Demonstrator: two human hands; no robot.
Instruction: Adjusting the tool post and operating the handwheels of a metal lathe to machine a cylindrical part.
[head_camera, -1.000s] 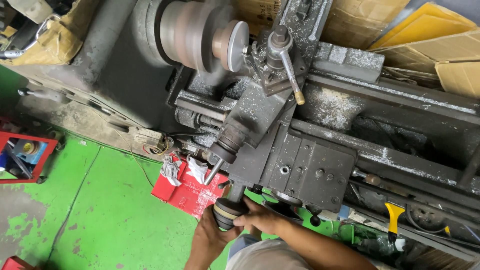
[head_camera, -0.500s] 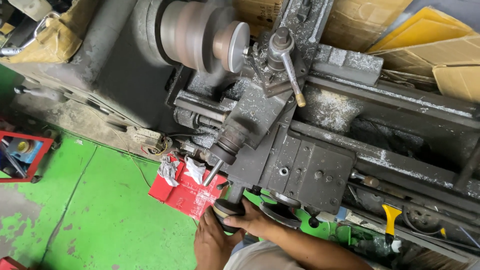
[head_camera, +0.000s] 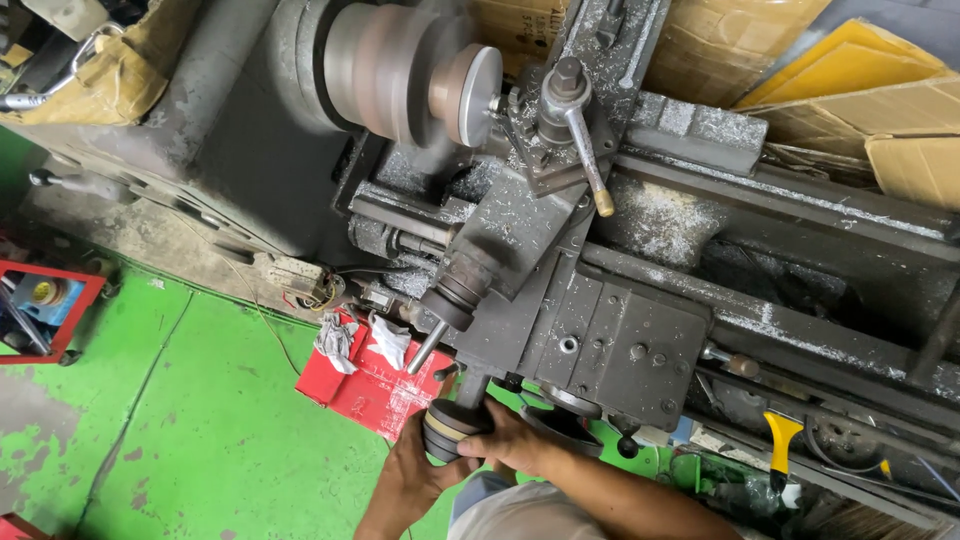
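Observation:
I look down on a grey metal lathe (head_camera: 620, 330). Its chuck (head_camera: 410, 70) is blurred with spin and carries a round silver workpiece (head_camera: 480, 85). The tool post (head_camera: 560, 110) with its brass-tipped lever stands right beside the workpiece face. Both my hands are on the dark round cross-slide handwheel (head_camera: 447, 428) at the front of the carriage. My left hand (head_camera: 412, 472) cups it from below. My right hand (head_camera: 520, 445) grips it from the right side.
A red tray (head_camera: 375, 385) with white rags lies on the green floor under the handwheel. A red cart (head_camera: 45, 310) stands at the left edge. Cardboard boxes (head_camera: 890, 110) sit behind the lathe bed. A yellow-handled tool (head_camera: 782, 435) hangs at the lower right. Metal chips cover the bed.
Both hands stay on the handwheel and shift slightly around it. The view has drifted a little; the chuck keeps spinning.

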